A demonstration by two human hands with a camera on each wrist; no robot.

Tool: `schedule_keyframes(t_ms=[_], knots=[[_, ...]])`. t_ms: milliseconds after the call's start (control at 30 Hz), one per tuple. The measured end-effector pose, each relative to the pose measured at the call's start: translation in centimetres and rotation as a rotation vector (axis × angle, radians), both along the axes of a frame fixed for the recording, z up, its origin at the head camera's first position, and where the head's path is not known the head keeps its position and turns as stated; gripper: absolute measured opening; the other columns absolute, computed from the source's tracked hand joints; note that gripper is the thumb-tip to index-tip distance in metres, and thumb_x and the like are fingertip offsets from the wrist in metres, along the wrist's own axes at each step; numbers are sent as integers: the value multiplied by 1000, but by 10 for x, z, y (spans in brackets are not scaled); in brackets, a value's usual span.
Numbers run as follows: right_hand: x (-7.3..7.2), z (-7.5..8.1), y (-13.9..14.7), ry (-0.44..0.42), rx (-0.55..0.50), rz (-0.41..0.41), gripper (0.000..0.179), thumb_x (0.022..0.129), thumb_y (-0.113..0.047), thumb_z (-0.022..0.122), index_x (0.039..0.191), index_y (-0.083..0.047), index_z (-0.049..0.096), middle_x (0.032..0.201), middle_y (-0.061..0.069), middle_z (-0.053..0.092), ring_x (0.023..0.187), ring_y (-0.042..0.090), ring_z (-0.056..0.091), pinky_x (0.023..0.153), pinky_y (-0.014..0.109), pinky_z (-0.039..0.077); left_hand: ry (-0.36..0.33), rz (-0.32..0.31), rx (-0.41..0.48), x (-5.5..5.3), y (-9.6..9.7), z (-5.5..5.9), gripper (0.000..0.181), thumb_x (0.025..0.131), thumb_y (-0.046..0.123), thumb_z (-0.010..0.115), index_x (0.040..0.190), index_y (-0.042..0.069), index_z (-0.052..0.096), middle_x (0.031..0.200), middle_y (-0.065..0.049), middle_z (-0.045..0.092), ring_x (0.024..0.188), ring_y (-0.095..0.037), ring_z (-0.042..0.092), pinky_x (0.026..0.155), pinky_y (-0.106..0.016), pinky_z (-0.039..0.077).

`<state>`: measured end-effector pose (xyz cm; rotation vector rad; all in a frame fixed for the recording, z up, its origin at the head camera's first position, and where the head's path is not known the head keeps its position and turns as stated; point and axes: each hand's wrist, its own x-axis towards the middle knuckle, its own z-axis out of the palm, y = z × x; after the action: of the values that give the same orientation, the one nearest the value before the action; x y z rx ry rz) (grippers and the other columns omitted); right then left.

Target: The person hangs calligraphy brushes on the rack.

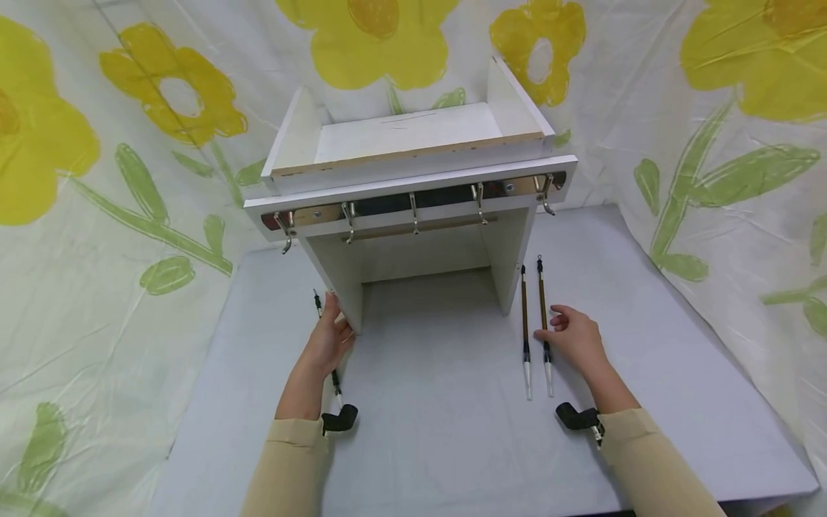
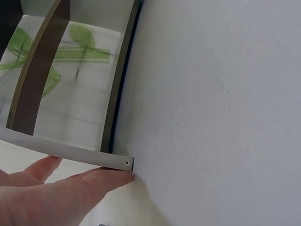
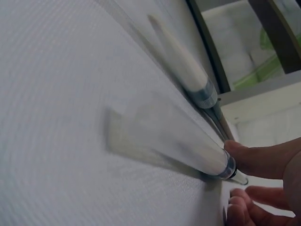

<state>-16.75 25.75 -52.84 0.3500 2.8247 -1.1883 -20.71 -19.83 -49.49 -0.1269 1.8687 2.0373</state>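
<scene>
A white wooden shelf (image 1: 410,172) with a row of metal hooks stands on the table. My left hand (image 1: 327,343) rests against the outer face of its left side panel (image 2: 66,153), fingers near the front edge. Beneath that hand lies a brush (image 1: 336,382), its middle hidden. To the right of the shelf, two brown-handled brushes lie side by side. My right hand (image 1: 573,339) is at the outer brush (image 1: 543,301), thumb (image 3: 256,159) across its handle and other fingers loosely bent apart from it. The inner brush (image 1: 525,309) is untouched. Clear caps cover the brush tips.
The table has a pale grey cloth (image 1: 426,431). Behind and at both sides hangs a white curtain with yellow flowers (image 1: 381,36). Metal hooks (image 1: 415,213) jut forward from the shelf's front rail. A dark wrist camera (image 1: 577,416) sits below the right hand.
</scene>
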Motion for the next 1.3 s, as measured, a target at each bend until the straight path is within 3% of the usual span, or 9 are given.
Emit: schedule_keyframes(t_ms=[267,500,933,1300], knots=[[-2,5,-3,1,-3,2,66,88,-19,79,142,5,50,111,21,66,95,30,62,72,34,51,3,-9,4,-3,-3,3,91,95,78,22,163,26,-7,169,-20,0,156,-39,8,125,-50,10],[-6,12,-5,-1,-16,-17,59,88,-10,73,141,5,52,105,20,69,88,28,64,74,37,53,1,-3,4,-4,-3,5,93,94,80,23,163,26,-7,169,-20,-1,156,-38,8,125,-49,10],[-7,14,4,-6,-52,-17,56,87,-5,67,140,9,52,108,24,70,82,23,66,64,29,55,10,9,-7,-5,-1,2,89,95,78,23,163,28,-5,169,-18,1,155,-38,10,125,-51,10],[0,23,8,-63,-187,-12,60,89,0,66,142,16,44,124,33,62,106,38,68,73,34,62,-5,5,-10,0,-1,0,92,94,80,23,163,26,-6,169,-20,-1,156,-38,9,126,-47,11]])
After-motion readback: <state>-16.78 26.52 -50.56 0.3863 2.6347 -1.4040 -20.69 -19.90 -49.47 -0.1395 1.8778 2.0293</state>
